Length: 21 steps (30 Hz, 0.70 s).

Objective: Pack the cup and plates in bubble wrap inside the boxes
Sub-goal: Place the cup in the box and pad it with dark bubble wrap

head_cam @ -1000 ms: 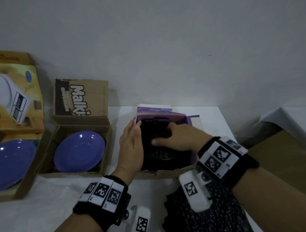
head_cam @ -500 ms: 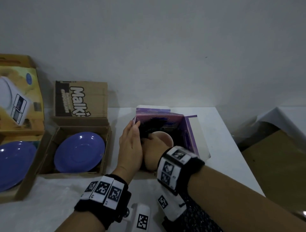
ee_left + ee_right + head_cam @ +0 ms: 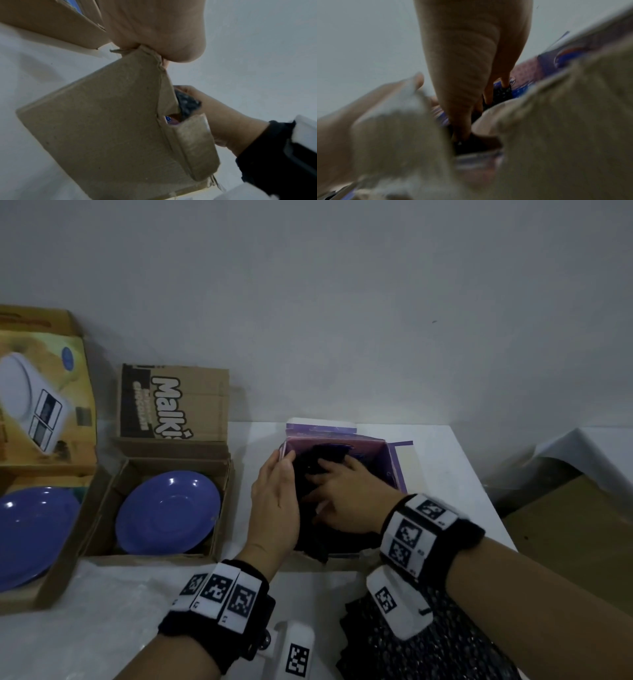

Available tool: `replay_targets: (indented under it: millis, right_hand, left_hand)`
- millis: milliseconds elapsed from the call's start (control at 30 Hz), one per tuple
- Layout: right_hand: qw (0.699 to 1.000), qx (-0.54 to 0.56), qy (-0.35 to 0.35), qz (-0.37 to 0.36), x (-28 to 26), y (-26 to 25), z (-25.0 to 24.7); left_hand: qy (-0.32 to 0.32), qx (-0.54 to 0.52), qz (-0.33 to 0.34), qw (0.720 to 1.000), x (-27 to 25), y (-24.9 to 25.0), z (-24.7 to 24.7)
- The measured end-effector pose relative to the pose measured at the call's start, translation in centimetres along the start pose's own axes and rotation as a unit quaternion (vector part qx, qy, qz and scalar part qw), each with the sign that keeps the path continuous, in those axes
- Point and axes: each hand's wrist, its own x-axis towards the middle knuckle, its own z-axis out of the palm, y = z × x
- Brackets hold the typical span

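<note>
While the left hand (image 3: pixel 274 501) stands edge-on against the left wall of the purple box (image 3: pixel 394 463), we read its job as bracing: fingers straight and together, tips at the box's far-left corner, palm flat along the wall. It holds nothing; it keeps the light carton from sliding or splaying as the other hand works inside. In the left wrist view the carton's brown outer wall (image 3: pixel 111 121) sits right under the palm, which fits that reading.

Our right hand (image 3: pixel 346 501) is down in the box, fingers spread and fairly straight over the black bubble wrap (image 3: pixel 308 474), pressing it rather than gripping it, as far as the head view shows. The right wrist view is too blurred to settle whether any fingertip pinches the wrap. We judge the wrap is being tucked over the cup; the cup itself is not visible now, presumably beneath the black sheet, though we cannot confirm it.

Elsewhere on the white table (image 3: pixel 445 460):
- a blue plate (image 3: pixel 168 511) lies bare in the brown "Malki" box (image 3: pixel 174 402), just left of the left hand;
- a second blue plate (image 3: pixel 30 535) lies bare in the yellow scale box (image 3: pixel 48 392) at far left;
- more black bubble wrap (image 3: pixel 428 655) lies at the near edge, under the right forearm, handy for the plates.

Our judgement: cup step nearly done, both plates not yet wrapped.
</note>
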Motion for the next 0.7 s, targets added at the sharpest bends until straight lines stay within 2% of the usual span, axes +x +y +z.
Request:
replay_targets:
  millis: [167, 233, 333, 500, 567, 633, 700]
  right_hand:
    - [0.987, -0.154, -0.050, 0.008, 1.9, -2.4, 2.0]
    - [0.982, -0.179, -0.052, 0.025, 2.8, -3.2, 2.7]
    - [0.988, -0.150, -0.030, 0.028, 3.2, -3.3, 2.7]
    - [0.996, 0.002, 0.086, 0.015, 2.8, -0.5, 0.7]
    - [0.997, 0.015, 0.065, 0.032, 2.7, 0.4, 0.6]
    - [0.997, 0.034, 0.016, 0.069, 2.8, 0.8, 1.3]
    - [0.994, 0.048, 0.006, 0.097, 3.2, 0.5, 2.0]
  left_hand:
    - [0.001, 0.005, 0.005, 1.000, 0.2, -0.4, 0.1]
    - [-0.001, 0.006, 0.003, 1.000, 0.2, -0.4, 0.1]
    - [-0.004, 0.010, 0.003, 1.000, 0.1, -0.3, 0.0]
    - [0.007, -0.003, 0.013, 1.000, 0.3, -0.6, 0.2]
    - [0.008, 0.006, 0.019, 1.000, 0.3, -0.7, 0.2]
    - [0.007, 0.005, 0.030, 1.000, 0.2, -0.7, 0.2]
    - [0.007, 0.003, 0.032, 0.999, 0.2, -0.7, 0.2]
